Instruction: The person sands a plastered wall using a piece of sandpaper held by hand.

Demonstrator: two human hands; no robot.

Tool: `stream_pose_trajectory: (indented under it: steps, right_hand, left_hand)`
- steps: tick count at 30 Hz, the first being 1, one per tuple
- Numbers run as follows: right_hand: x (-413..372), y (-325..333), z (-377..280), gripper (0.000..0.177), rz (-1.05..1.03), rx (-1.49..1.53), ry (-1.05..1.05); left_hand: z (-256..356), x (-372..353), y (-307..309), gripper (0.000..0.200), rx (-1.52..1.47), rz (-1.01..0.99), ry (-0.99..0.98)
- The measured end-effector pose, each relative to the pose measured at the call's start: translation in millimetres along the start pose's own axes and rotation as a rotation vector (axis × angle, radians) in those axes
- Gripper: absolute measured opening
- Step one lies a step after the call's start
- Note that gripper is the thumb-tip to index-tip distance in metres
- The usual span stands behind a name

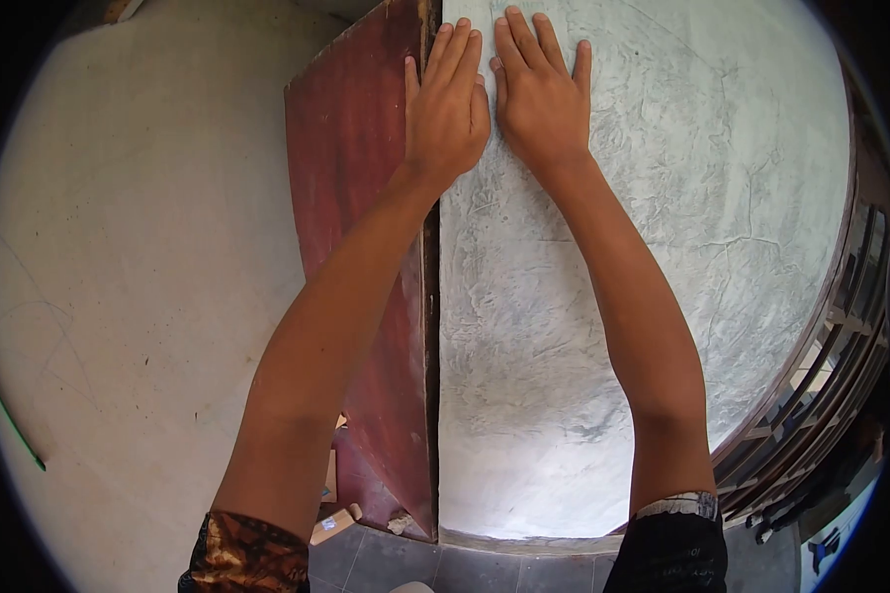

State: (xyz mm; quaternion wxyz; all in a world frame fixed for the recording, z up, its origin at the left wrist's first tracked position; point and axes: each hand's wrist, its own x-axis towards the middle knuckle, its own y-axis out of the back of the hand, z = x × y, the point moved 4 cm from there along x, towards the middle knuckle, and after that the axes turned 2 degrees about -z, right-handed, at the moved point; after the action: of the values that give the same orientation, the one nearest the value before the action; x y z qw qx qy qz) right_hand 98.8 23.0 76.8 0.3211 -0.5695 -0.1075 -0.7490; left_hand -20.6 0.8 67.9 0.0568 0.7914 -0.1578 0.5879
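Observation:
Both arms reach up and forward over a grey-white, wrinkled upright surface [682, 247]. My left hand [449, 104] lies flat across that surface's left edge, its fingers pointing up and its outer side over a dark red wooden panel [351, 148]. Just to the right, my right hand [544, 94] is spread flat on the grey-white surface, thumb toward the left hand. The two hands do not touch. Neither holds anything. A dark narrow gap [432, 296] runs down between the red panel and the pale surface.
A plain beige wall [138, 247] fills the left side, with a green strip [12, 420] at its edge. Dark slatted woodwork [831, 346] curves along the right. Below are grey floor tiles [475, 570] and a small wooden block [334, 524].

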Motion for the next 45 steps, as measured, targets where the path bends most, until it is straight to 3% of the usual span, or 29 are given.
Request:
stream_pose_trajectory:
  steps: [4, 6, 11, 14, 18, 23, 30, 33, 40, 45]
  right_hand:
    - [-46.4, 15.9, -14.6, 0.044, -0.021, 0.074, -0.039]
    - [-69.8, 25.7, -20.9, 0.045, -0.127, 0.111, -0.059]
    - [7.4, -0.3, 5.6, 0.044, -0.068, 0.015, 0.023]
    - [-11.2, 3.9, -0.3, 0.045, -0.026, 0.110, 0.012]
    - [-61.1, 21.9, -13.1, 0.046, -0.141, 0.113, -0.004]
    - [11.0, -2.3, 1.6, 0.045, -0.027, 0.020, 0.046]
    - [-53.1, 19.3, -10.9, 0.045, -0.153, 0.116, 0.021]
    - [17.4, -1.8, 1.7, 0.045, -0.084, 0.023, 0.013]
    - [-54.3, 24.1, -13.1, 0.044, -0.160, 0.113, 0.018]
    - [11.4, -0.1, 2.4, 0.042, -0.003, 0.069, 0.055]
  left_hand:
    - [4.3, -2.7, 0.2, 0.052, 0.005, 0.029, -0.002]
    - [3.9, -1.1, 1.2, 0.052, 0.004, 0.018, -0.012]
    - [1.3, -1.9, -1.3, 0.051, -0.030, -0.004, 0.020]
    - [0.3, 0.2, -0.1, 0.052, -0.018, -0.001, 0.007]
    - [1.2, -2.0, 0.8, 0.052, -0.041, 0.001, 0.031]
    - [1.4, -2.3, 2.0, 0.051, -0.050, -0.019, 0.051]
    - [3.5, -2.0, 4.3, 0.051, -0.052, 0.002, 0.038]
    - [4.3, -1.9, 4.7, 0.051, -0.040, -0.007, 0.055]
    - [2.6, -1.6, 6.1, 0.051, -0.006, 0.008, 0.045]
    - [5.5, -3.5, 4.7, 0.051, 0.019, 0.003, 0.040]
